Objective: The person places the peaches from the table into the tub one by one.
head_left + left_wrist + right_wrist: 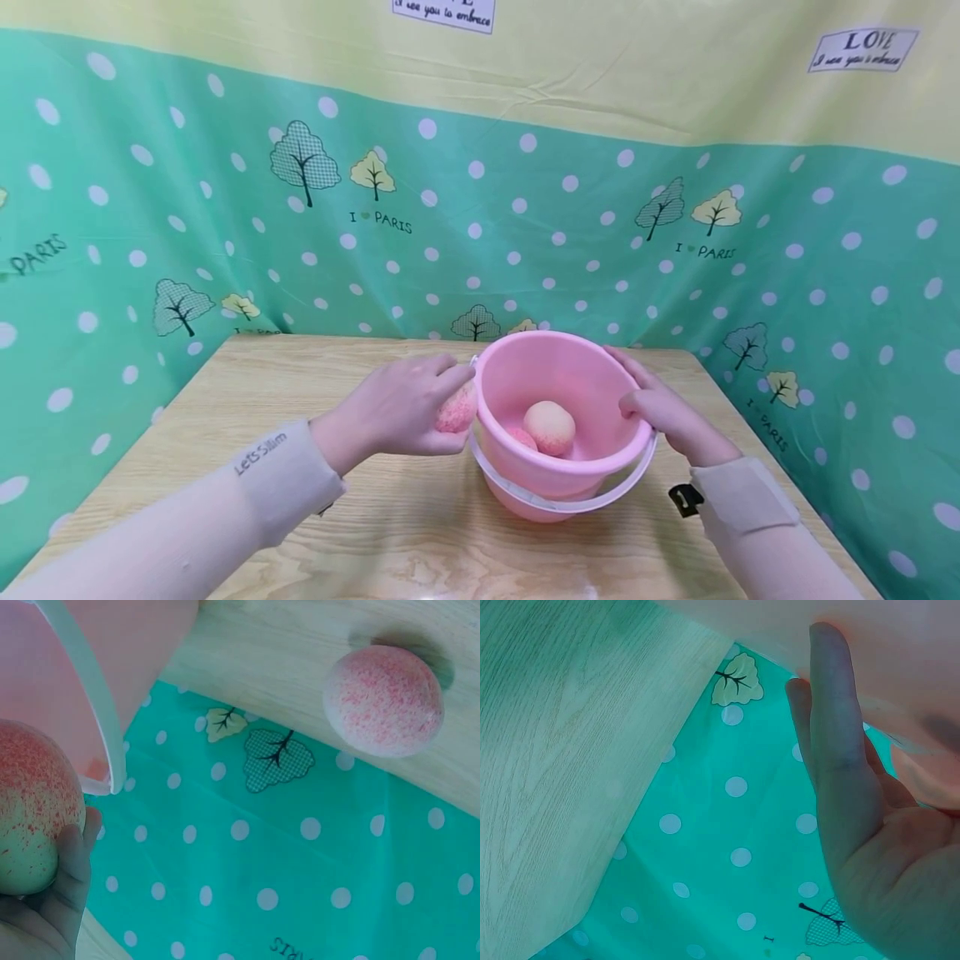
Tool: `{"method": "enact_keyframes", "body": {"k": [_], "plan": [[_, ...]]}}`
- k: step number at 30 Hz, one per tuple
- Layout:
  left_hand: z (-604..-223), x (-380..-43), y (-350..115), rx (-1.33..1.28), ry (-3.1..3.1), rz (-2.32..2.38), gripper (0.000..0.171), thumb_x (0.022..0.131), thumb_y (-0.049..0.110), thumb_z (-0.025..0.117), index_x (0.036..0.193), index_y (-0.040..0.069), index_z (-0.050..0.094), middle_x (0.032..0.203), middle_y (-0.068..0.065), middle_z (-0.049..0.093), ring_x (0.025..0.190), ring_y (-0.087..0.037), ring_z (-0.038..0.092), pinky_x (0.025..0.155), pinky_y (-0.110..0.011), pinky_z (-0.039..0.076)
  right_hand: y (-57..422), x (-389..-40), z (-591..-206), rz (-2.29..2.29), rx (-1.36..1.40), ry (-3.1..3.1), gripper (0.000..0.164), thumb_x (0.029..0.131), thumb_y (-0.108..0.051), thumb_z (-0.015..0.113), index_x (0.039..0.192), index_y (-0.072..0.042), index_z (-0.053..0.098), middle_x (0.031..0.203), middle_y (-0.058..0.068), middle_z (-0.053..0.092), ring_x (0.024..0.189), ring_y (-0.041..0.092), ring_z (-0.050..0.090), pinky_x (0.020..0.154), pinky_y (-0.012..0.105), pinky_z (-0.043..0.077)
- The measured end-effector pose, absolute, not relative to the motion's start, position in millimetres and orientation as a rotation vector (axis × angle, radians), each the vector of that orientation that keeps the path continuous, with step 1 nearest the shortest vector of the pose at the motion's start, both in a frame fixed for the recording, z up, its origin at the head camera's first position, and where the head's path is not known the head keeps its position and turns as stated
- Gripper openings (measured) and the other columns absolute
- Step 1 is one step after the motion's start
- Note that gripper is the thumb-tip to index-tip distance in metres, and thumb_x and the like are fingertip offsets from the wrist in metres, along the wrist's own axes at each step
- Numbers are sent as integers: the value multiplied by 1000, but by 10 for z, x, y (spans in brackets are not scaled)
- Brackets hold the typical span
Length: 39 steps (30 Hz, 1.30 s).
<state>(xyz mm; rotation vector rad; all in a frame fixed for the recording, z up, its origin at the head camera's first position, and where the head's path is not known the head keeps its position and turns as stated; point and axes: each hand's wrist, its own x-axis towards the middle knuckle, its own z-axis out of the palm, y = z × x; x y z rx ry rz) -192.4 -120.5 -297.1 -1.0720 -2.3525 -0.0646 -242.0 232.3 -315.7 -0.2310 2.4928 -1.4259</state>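
My left hand (405, 404) grips a round pink-and-cream speckled peach (457, 408) just outside the left rim of a pink bucket (525, 479). In the left wrist view, fingers curl round this peach (34, 817) close to the bucket's white handle (94, 682). My right hand (667, 412) holds the bucket's right rim, thumb over the inner side and fingers along the outer wall. Inside the bucket lie a cream-and-pink peach (550, 427) and a second pink one (522, 437), partly hidden by the near rim. The bucket's mouth leans toward me.
Another speckled peach (384, 701) lies on the table in the left wrist view; the head view does not show it. The wooden table (390, 533) is bordered by a green dotted curtain (420, 275) at the back and sides.
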Motion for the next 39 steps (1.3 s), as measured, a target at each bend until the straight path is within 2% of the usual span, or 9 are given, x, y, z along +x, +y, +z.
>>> {"method": "enact_keyframes", "body": {"k": [5,12,16,25,30,39], "plan": [[-2918,-1934,-1185,-1062,-2370,-74,61,75,51,72,121,14,62,96,-3,66,68,-15,59,56,-29,52,2323,-2418,-3150,-1425,-232,2494,92,77,2,45,160,-20,12,148,30,29,62,23,64,57,33,54],[-2856,-1958,-1160,-1053,-2425,-168,66,75,51,72,129,13,61,114,-4,68,90,-21,68,74,-38,58,2321,-2420,-3153,-1429,-245,2489,92,77,2,45,160,-20,12,148,30,30,61,23,64,56,32,54],[-2823,-1976,-1138,-1060,-2431,-184,67,77,51,70,133,14,59,119,-4,68,95,-21,68,78,-38,57,2323,-2424,-3158,-1427,-247,2492,92,77,2,45,160,-19,12,148,30,29,61,24,64,56,32,54],[-2736,-2041,-1032,-1043,-2455,-167,64,79,55,67,126,12,60,105,-3,66,80,-17,62,69,-31,54,2332,-2429,-3159,-1430,-253,2486,92,78,2,45,160,-20,11,151,29,26,66,25,65,59,33,55],[-2713,-2075,-975,-1044,-2438,-163,60,78,51,69,123,12,60,97,-1,64,71,-13,56,62,-27,50,2340,-2431,-3159,-1434,-260,2488,92,77,2,45,160,-19,11,152,28,25,68,26,65,59,33,55],[-2709,-2112,-949,-1030,-2441,-186,59,77,47,70,124,11,59,99,-2,65,73,-14,58,62,-28,51,2341,-2430,-3167,-1433,-260,2480,91,78,2,45,160,-20,11,153,27,23,72,26,65,60,34,55]]}}
